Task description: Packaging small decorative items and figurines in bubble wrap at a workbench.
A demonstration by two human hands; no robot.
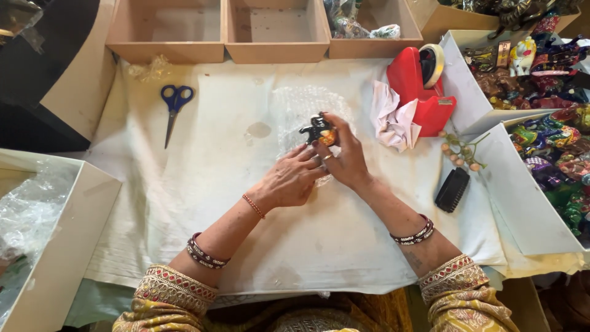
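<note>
Right hand (345, 161) pinches the small dark figurine (318, 131) over bubble wrap (295, 107); left hand (290, 179), loosely open, steadies the sheet—best kept taut.

Under your right hand (347, 161) lies a sheet of clear, dimpled bubble wrap (301, 110), and the small figurine (319, 131) looks glossy, painted black and orange. The tabletop (233, 203) wears matt, stained white cloth. Far off, the trays (166, 52) look like bare matt wood; the red tape dispenser (418, 86) is shiny plastic.
</note>
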